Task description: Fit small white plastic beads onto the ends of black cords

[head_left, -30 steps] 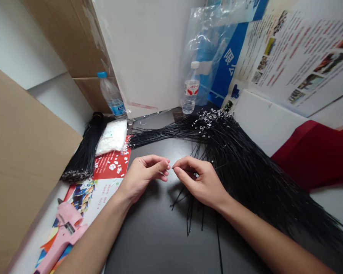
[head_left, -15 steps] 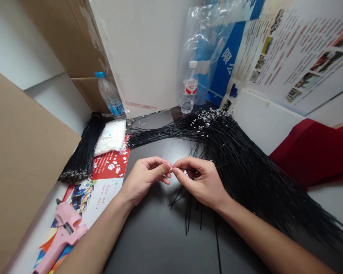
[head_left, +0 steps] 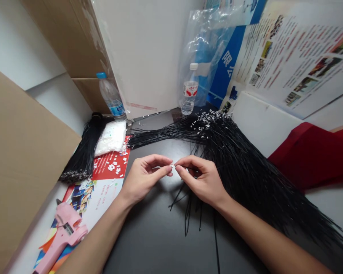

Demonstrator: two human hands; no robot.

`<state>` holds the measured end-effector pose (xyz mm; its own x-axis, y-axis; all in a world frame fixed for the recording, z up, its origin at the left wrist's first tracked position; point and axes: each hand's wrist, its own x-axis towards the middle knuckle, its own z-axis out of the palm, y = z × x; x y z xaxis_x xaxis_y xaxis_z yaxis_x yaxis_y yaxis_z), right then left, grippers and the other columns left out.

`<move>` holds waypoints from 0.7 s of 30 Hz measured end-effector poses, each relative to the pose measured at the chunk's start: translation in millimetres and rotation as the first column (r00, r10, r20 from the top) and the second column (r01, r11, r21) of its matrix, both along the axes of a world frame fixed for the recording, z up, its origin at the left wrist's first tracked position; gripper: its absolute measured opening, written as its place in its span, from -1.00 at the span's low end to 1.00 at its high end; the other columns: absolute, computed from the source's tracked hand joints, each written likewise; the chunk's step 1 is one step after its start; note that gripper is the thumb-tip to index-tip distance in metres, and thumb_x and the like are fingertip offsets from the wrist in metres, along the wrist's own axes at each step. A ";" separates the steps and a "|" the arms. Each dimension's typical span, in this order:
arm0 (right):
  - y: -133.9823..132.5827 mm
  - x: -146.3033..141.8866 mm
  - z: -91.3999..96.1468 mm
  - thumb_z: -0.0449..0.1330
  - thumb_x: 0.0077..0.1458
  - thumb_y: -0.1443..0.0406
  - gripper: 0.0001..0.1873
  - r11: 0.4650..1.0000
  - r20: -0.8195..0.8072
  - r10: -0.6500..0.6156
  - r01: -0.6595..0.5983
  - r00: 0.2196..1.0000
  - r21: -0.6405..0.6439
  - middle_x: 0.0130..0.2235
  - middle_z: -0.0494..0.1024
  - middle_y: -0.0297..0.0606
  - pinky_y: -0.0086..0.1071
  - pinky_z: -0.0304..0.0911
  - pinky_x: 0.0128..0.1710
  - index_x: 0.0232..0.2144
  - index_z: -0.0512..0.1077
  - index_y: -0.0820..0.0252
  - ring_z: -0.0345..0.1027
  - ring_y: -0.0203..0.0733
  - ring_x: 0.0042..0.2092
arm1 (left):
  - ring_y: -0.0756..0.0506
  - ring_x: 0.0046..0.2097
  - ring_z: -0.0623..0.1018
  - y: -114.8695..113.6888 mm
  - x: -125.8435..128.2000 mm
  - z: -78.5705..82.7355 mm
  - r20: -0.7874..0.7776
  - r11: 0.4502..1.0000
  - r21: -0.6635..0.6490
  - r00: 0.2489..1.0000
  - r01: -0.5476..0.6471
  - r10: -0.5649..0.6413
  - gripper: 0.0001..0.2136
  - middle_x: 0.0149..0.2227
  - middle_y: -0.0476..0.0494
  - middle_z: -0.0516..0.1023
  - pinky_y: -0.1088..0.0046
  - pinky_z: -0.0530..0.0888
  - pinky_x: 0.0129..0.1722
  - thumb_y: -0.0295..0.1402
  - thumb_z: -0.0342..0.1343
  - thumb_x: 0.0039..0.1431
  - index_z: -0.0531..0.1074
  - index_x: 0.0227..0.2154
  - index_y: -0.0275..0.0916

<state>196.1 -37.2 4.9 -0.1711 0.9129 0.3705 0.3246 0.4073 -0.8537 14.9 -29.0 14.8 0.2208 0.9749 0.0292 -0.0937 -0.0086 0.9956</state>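
Observation:
My left hand (head_left: 147,177) is closed in a pinch, holding a small white plastic piece (head_left: 172,166) at the thumb and fingertip. Facing it, my right hand (head_left: 202,177) pinches what looks like the tip of a thin black wire, mostly hidden by the fingers. The fingertips of both hands nearly meet over the dark table (head_left: 157,236). A bit of white shows inside the curl of my right fingers. Just right of that hand spreads a large heap of black wires (head_left: 246,175), many tipped with small white pieces (head_left: 208,118).
Left of the hands lie a bag of white pieces (head_left: 111,135), loose white pieces (head_left: 112,167) on a printed sheet, another black wire bundle (head_left: 84,148) and a pink glue gun (head_left: 65,224). Two water bottles (head_left: 190,93) stand behind. Cardboard (head_left: 25,160) borders the left; red cloth (head_left: 311,160) lies right.
The fingertips have drawn slightly apart, and more of the small white piece shows between them. Both hands keep their pinch; the view has shifted very slightly.

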 end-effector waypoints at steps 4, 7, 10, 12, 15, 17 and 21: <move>0.6 0.1 0.6 0.21 0.14 0.28 -0.85 1.000 0.009 -0.005 0.005 1.000 0.002 -0.50 0.48 -0.33 -0.48 0.06 -0.56 -0.40 0.54 0.23 0.16 -0.39 -0.54 | -0.02 -0.37 0.61 -0.1 -0.3 -0.1 -0.039 1.000 0.009 0.999 -0.002 0.002 -0.88 -0.40 -0.06 0.64 0.45 0.54 -0.27 -0.40 0.34 0.02 0.59 -0.35 -0.28; 1.2 0.5 1.8 0.19 0.16 0.27 -0.83 1.000 0.028 -0.009 0.009 1.000 -0.002 -0.52 0.46 -0.35 -0.48 0.05 -0.56 -0.39 0.53 0.23 0.13 -0.40 -0.54 | -0.03 -0.39 0.61 0.0 -0.4 0.7 -0.062 1.000 0.001 0.998 -0.001 0.001 -0.89 -0.41 -0.06 0.64 0.45 0.54 -0.28 -0.38 0.33 0.03 0.59 -0.37 -0.28; 1.3 0.7 2.9 0.15 0.19 0.25 -0.79 1.000 0.043 -0.006 0.007 0.999 -0.009 -0.52 0.46 -0.35 -0.48 0.06 -0.56 -0.39 0.53 0.23 0.14 -0.39 -0.54 | -0.01 -0.39 0.61 0.0 -0.1 0.3 -0.066 1.000 -0.013 0.998 0.003 -0.004 -0.89 -0.41 -0.05 0.62 0.47 0.53 -0.29 -0.36 0.32 0.04 0.57 -0.37 -0.28; 1.3 0.5 2.8 0.14 0.20 0.24 -0.78 1.000 0.052 0.001 -0.001 0.999 -0.015 -0.53 0.45 -0.36 -0.48 0.07 -0.56 -0.38 0.52 0.23 0.16 -0.39 -0.55 | 0.00 -0.39 0.61 0.0 0.3 -0.8 -0.055 1.000 -0.026 0.998 0.016 -0.018 -0.88 -0.40 -0.04 0.62 0.48 0.53 -0.30 -0.36 0.32 0.05 0.56 -0.36 -0.28; 1.4 -0.4 0.9 0.13 0.21 0.25 -0.81 1.000 0.074 0.018 -0.016 0.997 -0.025 -0.55 0.43 -0.38 -0.49 0.11 -0.54 -0.35 0.50 0.22 0.23 -0.38 -0.54 | 0.00 -0.41 0.60 -0.2 1.2 -2.6 -0.018 0.998 -0.050 0.999 0.039 -0.040 -0.86 -0.38 -0.04 0.61 0.47 0.53 -0.32 -0.34 0.32 0.05 0.54 -0.36 -0.29; 1.7 -0.8 -0.9 0.12 0.22 0.27 -0.85 0.999 0.084 0.028 -0.026 0.996 -0.018 -0.54 0.47 -0.39 -0.49 0.18 -0.50 -0.31 0.47 0.21 0.31 -0.37 -0.52 | 0.01 -0.42 0.60 -0.3 1.7 -3.2 0.001 0.997 -0.068 0.999 0.048 -0.048 -0.84 -0.39 -0.04 0.60 0.47 0.53 -0.34 -0.33 0.33 0.04 0.52 -0.37 -0.30; 2.3 -0.6 -2.6 0.11 0.24 0.31 -0.92 0.998 0.080 0.055 -0.056 0.995 0.008 -0.47 0.57 -0.37 -0.51 0.27 -0.41 -0.27 0.40 0.19 0.44 -0.36 -0.46 | 0.03 -0.47 0.58 -0.2 2.1 -3.7 0.011 0.994 -0.092 0.999 0.051 -0.050 -0.81 -0.42 -0.05 0.61 0.47 0.52 -0.36 -0.31 0.34 0.03 0.46 -0.43 -0.30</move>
